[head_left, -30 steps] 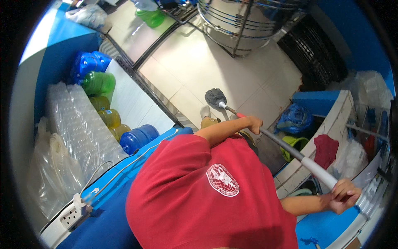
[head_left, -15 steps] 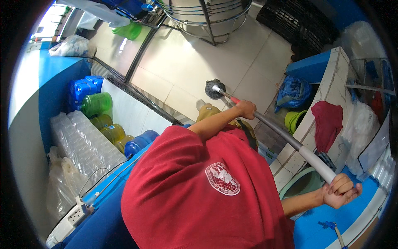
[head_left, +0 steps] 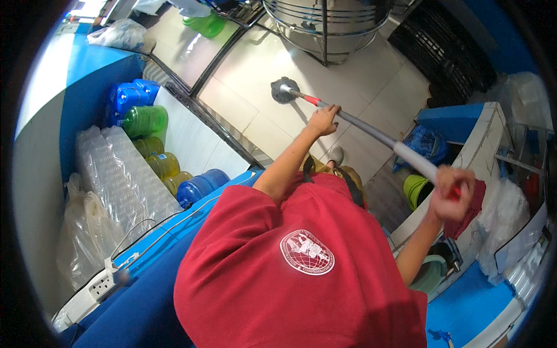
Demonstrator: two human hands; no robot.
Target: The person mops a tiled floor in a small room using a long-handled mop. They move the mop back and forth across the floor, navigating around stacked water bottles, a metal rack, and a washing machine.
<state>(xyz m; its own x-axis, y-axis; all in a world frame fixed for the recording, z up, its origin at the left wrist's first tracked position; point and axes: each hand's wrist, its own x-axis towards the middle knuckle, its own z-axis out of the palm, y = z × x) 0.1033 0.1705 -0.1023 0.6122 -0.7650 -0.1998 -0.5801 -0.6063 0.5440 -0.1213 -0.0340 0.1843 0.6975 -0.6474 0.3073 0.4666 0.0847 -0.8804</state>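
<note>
Both my hands hold one long-handled mop, its grey pole slanting across from upper left to lower right. My left hand grips the pole low down, just behind a red collar. Around the pale upper grip, near its end, my right hand is closed; it is blurred by motion, and a bit of red shows by the fingers. The dark grey mop head rests on the light floor tiles ahead of me. Behind my right hand, a dark red cloth lies over the tiled ledge.
A round metal rack stands ahead, with black crates to its right. Coloured water jugs and plastic-wrapped stacks line the left. Right of my legs are a green bucket and a pale green basin.
The mop head has slid forward and left over the tiles. My left arm has stretched forward with it, and my right hand has moved up and inward from the right edge.
</note>
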